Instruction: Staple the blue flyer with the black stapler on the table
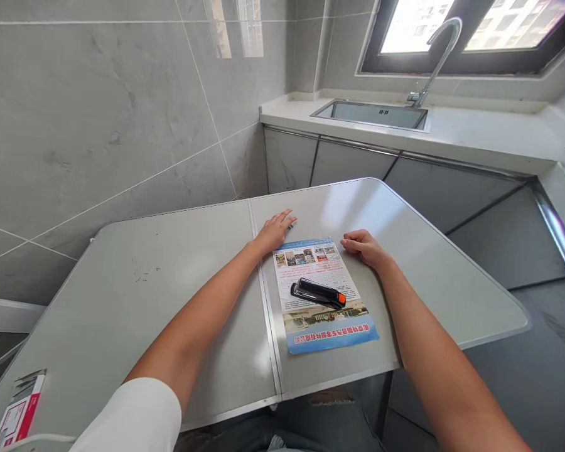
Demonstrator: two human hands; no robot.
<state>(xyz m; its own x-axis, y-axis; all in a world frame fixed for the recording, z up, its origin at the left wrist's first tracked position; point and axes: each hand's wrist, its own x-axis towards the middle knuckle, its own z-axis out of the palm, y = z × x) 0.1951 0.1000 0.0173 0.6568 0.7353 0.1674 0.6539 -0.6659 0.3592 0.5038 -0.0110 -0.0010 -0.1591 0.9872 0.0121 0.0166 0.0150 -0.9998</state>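
Note:
A printed leaflet (320,273) with blue top and bottom bands and small photos lies flat on the folding table, its print upside down to me. A black stapler (320,293) with an orange end lies across the leaflet's lower half. My left hand (274,232) rests by the leaflet's upper left corner, fingers stretched out and apart. A small dark item (290,226) shows beside its fingertips, too small to make out. Just right of the leaflet's upper right corner, my right hand (365,246) rests on the tabletop with its fingers curled in. Neither hand touches the stapler.
The light grey folding table (207,376) has a centre seam left of the leaflet. A red and white packet (19,411) lies at its near left corner, with a white cable (40,437) below. Beyond stand a counter with a sink (371,114) and a faucet (435,63).

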